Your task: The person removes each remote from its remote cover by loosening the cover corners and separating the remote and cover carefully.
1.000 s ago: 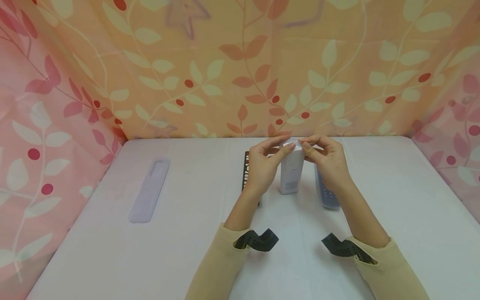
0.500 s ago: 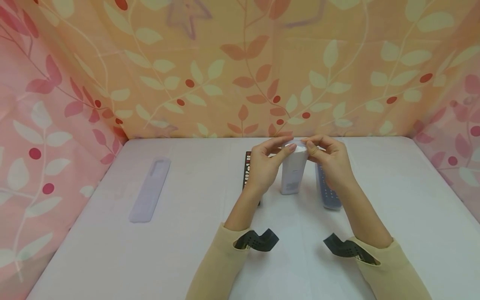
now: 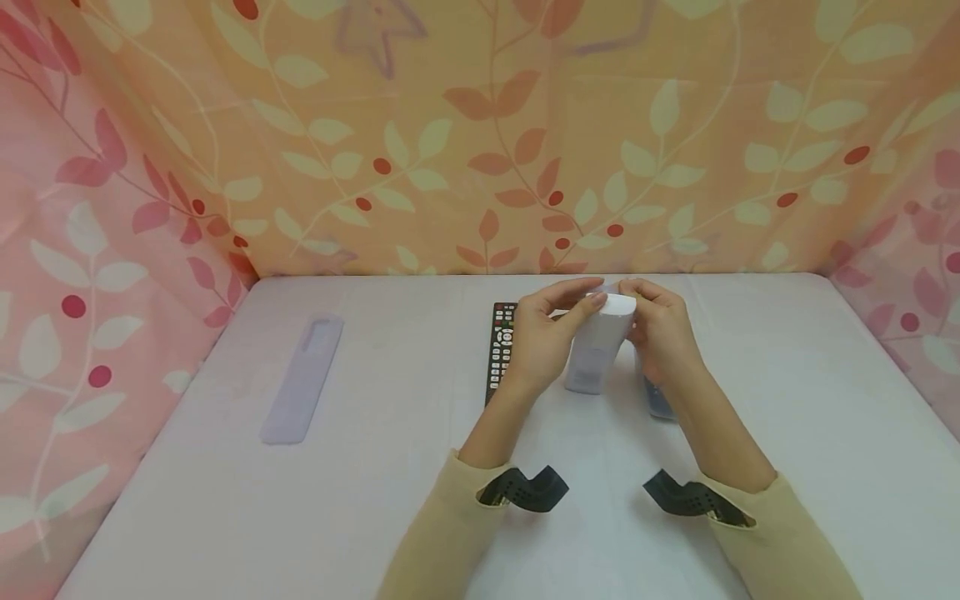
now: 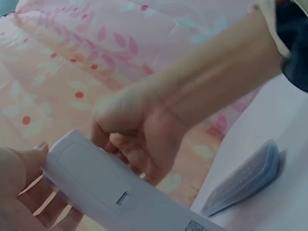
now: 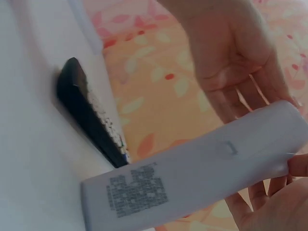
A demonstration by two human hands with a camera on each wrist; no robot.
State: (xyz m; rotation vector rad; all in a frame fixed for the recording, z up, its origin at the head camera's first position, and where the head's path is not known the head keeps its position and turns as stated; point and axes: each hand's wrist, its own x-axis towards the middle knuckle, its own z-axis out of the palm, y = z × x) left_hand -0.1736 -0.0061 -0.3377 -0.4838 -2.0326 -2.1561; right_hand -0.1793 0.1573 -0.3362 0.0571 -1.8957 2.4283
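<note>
A white remote control (image 3: 597, 354) stands on end, tilted, with its back towards me. A printed label and a battery-cover latch show on that back in the right wrist view, where thin translucent film seems to lie over the remote (image 5: 202, 166). My left hand (image 3: 542, 343) pinches its upper end between thumb and fingers. My right hand (image 3: 662, 333) has its fingers curled at the upper right edge, gripping there; in the left wrist view these fingers lie along the long side of the remote (image 4: 96, 175), partly hidden behind it.
A black remote (image 3: 501, 343) with white buttons lies left of the hands, partly covered by the left one. Behind the right wrist lies a blue remote (image 3: 661, 405). A flat lavender cover (image 3: 303, 379) with a cut-out window lies farther left. Patterned curtains (image 3: 420, 167) border the white table.
The white remote's upper end has tilted right and towards me. My left hand has moved right with it, uncovering more of the black remote. My right hand's fingers have curled lower along the edge.
</note>
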